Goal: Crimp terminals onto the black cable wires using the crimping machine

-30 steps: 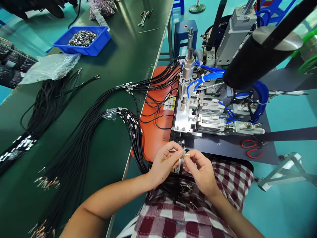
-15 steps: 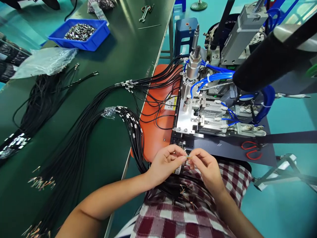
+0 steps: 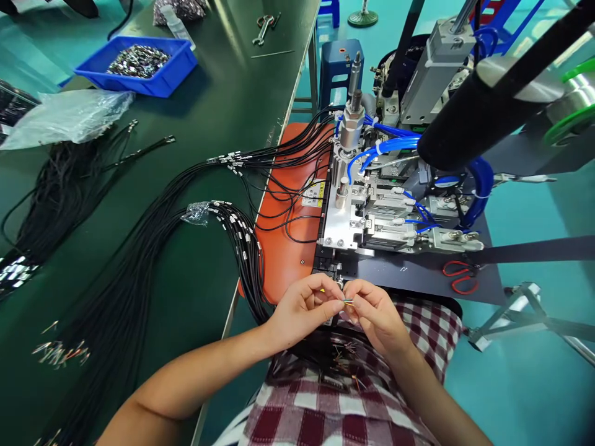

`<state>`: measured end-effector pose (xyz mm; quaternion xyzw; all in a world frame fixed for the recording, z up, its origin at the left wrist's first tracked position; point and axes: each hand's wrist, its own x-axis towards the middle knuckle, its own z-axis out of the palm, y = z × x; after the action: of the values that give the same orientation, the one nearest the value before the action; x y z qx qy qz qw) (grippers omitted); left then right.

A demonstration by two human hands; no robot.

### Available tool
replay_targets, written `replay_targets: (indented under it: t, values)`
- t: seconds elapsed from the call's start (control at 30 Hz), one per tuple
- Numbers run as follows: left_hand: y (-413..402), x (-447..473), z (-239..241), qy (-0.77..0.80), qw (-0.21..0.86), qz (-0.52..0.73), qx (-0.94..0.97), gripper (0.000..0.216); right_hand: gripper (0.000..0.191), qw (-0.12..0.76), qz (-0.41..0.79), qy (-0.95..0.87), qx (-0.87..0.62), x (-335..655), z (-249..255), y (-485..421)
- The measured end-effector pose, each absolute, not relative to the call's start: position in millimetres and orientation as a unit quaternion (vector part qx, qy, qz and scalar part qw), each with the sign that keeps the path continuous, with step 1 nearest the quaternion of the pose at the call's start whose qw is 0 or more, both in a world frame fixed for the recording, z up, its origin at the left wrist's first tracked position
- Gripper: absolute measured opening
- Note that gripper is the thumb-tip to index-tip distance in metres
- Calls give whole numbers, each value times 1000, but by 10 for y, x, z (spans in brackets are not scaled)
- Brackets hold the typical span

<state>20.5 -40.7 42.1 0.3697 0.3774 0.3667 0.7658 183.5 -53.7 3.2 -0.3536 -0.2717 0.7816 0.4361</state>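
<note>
Between my two hands, close to my lap, are thin coloured wires [image 3: 348,301], yellow and green among them. My left hand [image 3: 307,308] pinches them from the left with thumb and forefinger. From the other side my right hand [image 3: 379,316] holds the same wires at its fingertips. A bundle of black cables [image 3: 248,248] with white tags drops over the table edge towards my lap. More bare wire ends [image 3: 344,356] lie on the checked apron [image 3: 307,412] below my hands. The part of the cable inside my left hand is hidden.
Beyond my hands stands a metal machine [image 3: 346,210] with blue air tubes on an orange board [image 3: 283,248]. Red-handled scissors [image 3: 460,275] lie to the right. The green table [image 3: 199,303] carries black cables, a blue bin [image 3: 179,68] of metal parts, a plastic bag [image 3: 69,114] and a wrench [image 3: 263,30].
The whole view has shifted slightly, with most things now further left. Both hands keep hold of the wires, and more of the coloured strands shows between the fingertips.
</note>
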Motion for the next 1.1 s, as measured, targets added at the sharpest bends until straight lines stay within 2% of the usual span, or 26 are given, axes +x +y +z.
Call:
replay_targets:
  t: [0.27,0.5,0.8,1.1]
  values:
    - [-423,202,396,326,787,373,367,10,17,411,814,-256,-321,1854,8,-548]
    - [-433,173,382,356,773,340,400,11,24,375,828,-264,-321,1893,-30,-544]
    - [-470,237,348,454,705,300,455,15,24,318,728,-486,-363,2079,41,-368]
    - [-437,240,271,497,705,311,399,20,13,359,587,-536,-489,1999,-21,-583]
